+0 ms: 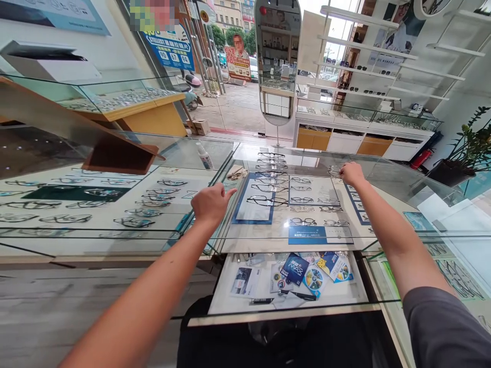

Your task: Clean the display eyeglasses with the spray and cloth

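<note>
Glass counter (261, 231), two hands (209, 206) (352, 175)

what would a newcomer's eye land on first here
Probably the two bare arms, the left hand with its thumb out and the right hand farther right, beside a pair of glasses. Between the hands, a row of dark-framed glasses runs away from the viewer. Then comes the open drawer at bottom centre, with colourful leaflets inside.

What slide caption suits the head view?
Left hand and right hand above a glass display counter of eyeglasses, a drawer open.
</note>
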The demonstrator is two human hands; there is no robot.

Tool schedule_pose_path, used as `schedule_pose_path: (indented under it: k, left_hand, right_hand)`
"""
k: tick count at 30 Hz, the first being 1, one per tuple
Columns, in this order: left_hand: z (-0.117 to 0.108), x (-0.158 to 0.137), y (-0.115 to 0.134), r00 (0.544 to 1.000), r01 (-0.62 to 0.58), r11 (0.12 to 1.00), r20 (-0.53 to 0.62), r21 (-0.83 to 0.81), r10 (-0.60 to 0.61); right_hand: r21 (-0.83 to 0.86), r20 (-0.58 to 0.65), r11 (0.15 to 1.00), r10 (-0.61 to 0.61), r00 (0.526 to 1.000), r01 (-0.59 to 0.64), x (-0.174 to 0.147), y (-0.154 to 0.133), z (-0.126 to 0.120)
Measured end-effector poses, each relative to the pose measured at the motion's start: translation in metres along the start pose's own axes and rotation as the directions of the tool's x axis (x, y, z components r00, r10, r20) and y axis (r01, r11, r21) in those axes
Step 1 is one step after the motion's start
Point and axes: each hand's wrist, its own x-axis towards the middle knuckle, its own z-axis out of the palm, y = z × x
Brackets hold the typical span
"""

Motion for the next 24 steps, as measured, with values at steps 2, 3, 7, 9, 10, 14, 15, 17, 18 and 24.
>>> schedule_pose_path:
  k: [2, 3, 7, 9, 10, 14, 15, 17, 18, 24]
  left_hand:
    - [0.000, 0.000, 0.001, 1.000, 0.000, 1.000, 0.001, -0.003, 0.000]
    - [0.000, 0.000, 0.002, 1.000, -0.002, 1.000, 0.001, -0.008, 0.002]
    - [0.000, -0.001, 0.005, 0.999, -0.006, 0.999, -0.043, -0.050, 0.003]
    - [0.000, -0.001, 0.006, 0.995, -0.030, 0.998, -0.095, -0.062, 0.024]
    - [0.001, -0.001, 0.005, 0.992, -0.049, 0.997, -0.118, -0.062, 0.041]
    - [0.002, 0.001, 0.003, 0.986, -0.089, 0.995, -0.145, -0.043, 0.082]
    - [0.002, 0.001, 0.002, 0.986, -0.091, 0.995, -0.142, -0.040, 0.084]
    - [0.002, 0.001, 0.001, 0.987, -0.091, 0.995, -0.137, -0.037, 0.086]
    - [0.001, 0.001, 0.001, 0.987, -0.091, 0.995, -0.134, -0.039, 0.085]
    - [0.000, 0.000, 0.002, 0.987, -0.094, 0.995, -0.130, -0.029, 0.090]
  right_hand:
    - [0.017, -0.030, 1.000, -0.006, 1.000, 0.006, -0.009, -0.007, -0.008]
    - [0.034, -0.049, 0.999, -0.017, 0.999, 0.018, -0.015, -0.011, -0.013]
    - [0.297, -0.237, 0.928, -0.156, 0.959, 0.224, -0.060, -0.045, -0.051]
    - [0.464, -0.320, 0.785, -0.282, 0.904, 0.409, -0.098, -0.070, -0.074]
    - [0.544, -0.320, 0.690, -0.356, 0.878, 0.478, -0.121, -0.084, -0.085]
    - [0.768, -0.248, 0.306, -0.668, 0.702, 0.563, -0.210, -0.137, -0.104]
    - [0.784, -0.244, 0.250, -0.718, 0.653, 0.568, -0.228, -0.147, -0.100]
    - [0.791, -0.237, 0.203, -0.767, 0.596, 0.577, -0.256, -0.165, -0.081]
    - [0.774, -0.239, 0.222, -0.766, 0.597, 0.593, -0.264, -0.172, -0.068]
    - [0.528, -0.264, 0.394, -0.766, 0.586, 0.753, -0.253, -0.209, 0.022]
